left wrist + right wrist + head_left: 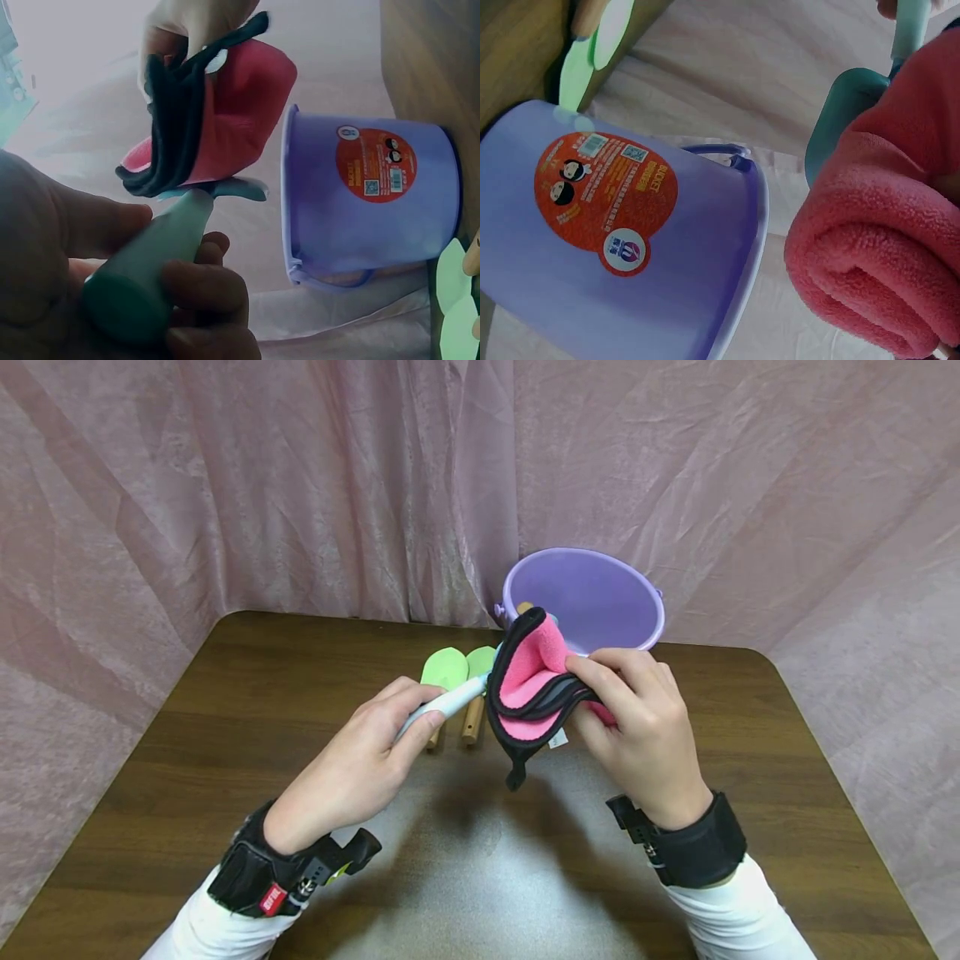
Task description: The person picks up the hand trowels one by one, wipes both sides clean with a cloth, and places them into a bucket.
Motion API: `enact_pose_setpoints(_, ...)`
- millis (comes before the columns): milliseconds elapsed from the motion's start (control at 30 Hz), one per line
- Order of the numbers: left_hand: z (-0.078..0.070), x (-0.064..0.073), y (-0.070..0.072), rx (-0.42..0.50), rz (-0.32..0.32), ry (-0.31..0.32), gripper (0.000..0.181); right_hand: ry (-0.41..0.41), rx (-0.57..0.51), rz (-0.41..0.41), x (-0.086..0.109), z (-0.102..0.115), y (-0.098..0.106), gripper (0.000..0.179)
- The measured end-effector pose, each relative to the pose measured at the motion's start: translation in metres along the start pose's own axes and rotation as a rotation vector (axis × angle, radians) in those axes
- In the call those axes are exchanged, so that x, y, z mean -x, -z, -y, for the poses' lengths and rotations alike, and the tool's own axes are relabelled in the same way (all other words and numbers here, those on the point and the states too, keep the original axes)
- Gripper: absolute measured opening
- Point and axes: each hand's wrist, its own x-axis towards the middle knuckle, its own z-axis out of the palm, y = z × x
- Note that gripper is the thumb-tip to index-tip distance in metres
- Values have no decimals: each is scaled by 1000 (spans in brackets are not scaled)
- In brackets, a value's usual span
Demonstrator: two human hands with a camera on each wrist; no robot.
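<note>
My left hand (358, 764) grips the pale blue handle of a utensil (453, 700). In the right wrist view its teal head (846, 109) looks broad and scoop-like, partly hidden behind a pink cloth (877, 217). My right hand (639, 727) holds that fuzzy cloth with black edging, folded and bunched between thumb and fingers. A small dark loop hangs from the cloth's lower corner. The cloth covers the utensil's head from above; in the left wrist view, the cloth (244, 112) lies against the end beyond the handle (161, 255).
Behind the hands stands a purple bucket (585, 597) with a red label (375, 165); a wooden tip (524, 607) shows at its rim. Two green-headed utensils (445, 668) with wooden handles lie on the brown table (225, 735) left of the bucket. A pink curtain (300, 493) hangs behind.
</note>
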Motion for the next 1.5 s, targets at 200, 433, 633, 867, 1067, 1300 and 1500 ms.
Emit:
enact_pose_setpoints(200, 1, 0, -1, 9, 5, 8, 23, 86, 38, 26, -3, 4, -1, 25)
enact_pose_setpoints(433, 1, 0, -2, 24, 10, 20, 24, 178, 43, 69, -3, 6, -2, 22)
enact_pose_setpoints(633, 0, 0, -2, 41, 23, 33, 25, 228, 50, 89, -3, 8, -3, 20)
enact_pose_setpoints(867, 0, 2, -1, 41, 30, 20, 28, 207, 53, 51, -3, 8, -2, 22)
enact_pose_setpoints(1067, 0, 1, 1, 38, 3, -7, 27, 129, 57, 15, -4, 6, -1, 24)
enact_pose_setpoints(1300, 1, 1, 3, 25, -12, -9, 28, -14, 10, -30, -1, 1, -2, 29)
enact_pose_setpoints(1500, 1, 1, 3, 25, -22, -18, 28, -162, -59, -25, 0, 0, 2, 23)
